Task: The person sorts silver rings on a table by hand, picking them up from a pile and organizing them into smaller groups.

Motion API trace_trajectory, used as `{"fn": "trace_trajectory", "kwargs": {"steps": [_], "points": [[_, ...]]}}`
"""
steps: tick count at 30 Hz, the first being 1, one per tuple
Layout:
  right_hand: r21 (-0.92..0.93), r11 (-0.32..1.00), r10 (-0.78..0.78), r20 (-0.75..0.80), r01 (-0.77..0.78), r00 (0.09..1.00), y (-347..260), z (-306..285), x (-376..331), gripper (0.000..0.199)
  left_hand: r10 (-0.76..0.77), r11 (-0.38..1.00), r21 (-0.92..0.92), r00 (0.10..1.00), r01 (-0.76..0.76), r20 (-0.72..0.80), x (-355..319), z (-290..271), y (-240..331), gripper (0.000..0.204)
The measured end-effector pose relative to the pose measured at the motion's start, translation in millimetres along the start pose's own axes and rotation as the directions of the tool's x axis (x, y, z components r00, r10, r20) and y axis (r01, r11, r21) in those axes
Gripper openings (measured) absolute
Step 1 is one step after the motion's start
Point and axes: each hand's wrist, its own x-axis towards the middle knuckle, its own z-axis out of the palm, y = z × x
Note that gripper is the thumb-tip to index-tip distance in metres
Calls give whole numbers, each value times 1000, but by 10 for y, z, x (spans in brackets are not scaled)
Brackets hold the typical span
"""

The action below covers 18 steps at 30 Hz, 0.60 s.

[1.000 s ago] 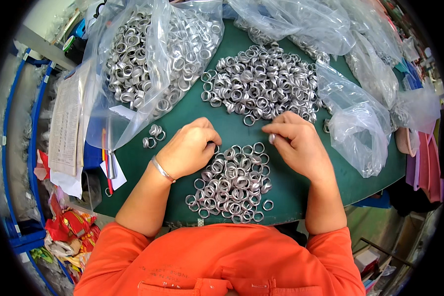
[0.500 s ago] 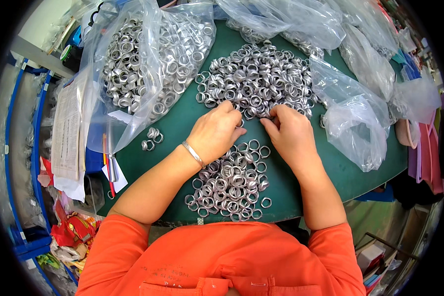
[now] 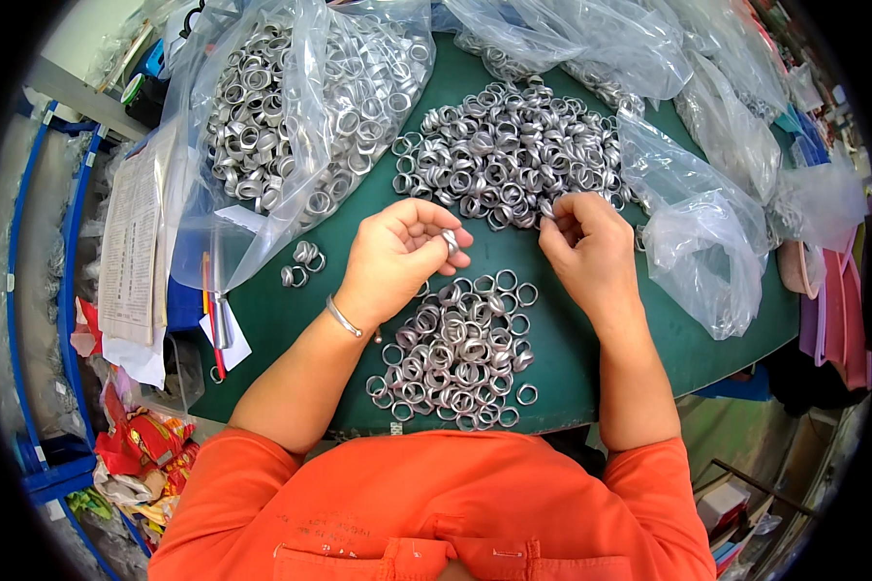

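Between the thumb and fingers of my left hand (image 3: pixel 397 254) is a silvery metal ring (image 3: pixel 450 242), lifted off the table. My right hand (image 3: pixel 589 247) is at the near edge of a big heap of grey metal rings (image 3: pixel 513 150). Its thumb and index finger are pinched together on a ring (image 3: pixel 546 207) that shows only in part at the fingertips. Below and between my hands lies a smaller pile of rings (image 3: pixel 460 353), nearer my body. A metal bangle (image 3: pixel 343 318) circles my left wrist.
On the green table (image 3: pixel 291 315), a clear bag of rings (image 3: pixel 252 126) stands at the left, with a few loose rings (image 3: pixel 305 259) near it. A crumpled clear bag (image 3: pixel 707 252) lies at the right. Papers (image 3: pixel 138 237) and pens (image 3: pixel 221 324) sit at the left edge.
My left hand has drawn back leftward from the big heap and turned, showing a ring in its fingers. My right hand has moved slightly right and remains at the heap's edge.
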Motion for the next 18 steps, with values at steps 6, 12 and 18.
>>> {"fn": "trace_trajectory", "kwargs": {"steps": [6, 12, 18], "points": [[480, 801, 249, 277, -358, 928, -44, -28, -38, 13, 67, 998, -18, 998, -67, 6, -50, 63, 33, 16], [620, 582, 205, 514, -526, 833, -88, -50, -62, 17, 251, 968, 13, 968, -251, -11, -138, 159, -6, 31], [668, 576, 143, 485, -471, 863, -140, -59, -95, 14, 438, 856, 271, 896, -439, 68, -174, 158, -2, 31]]}}
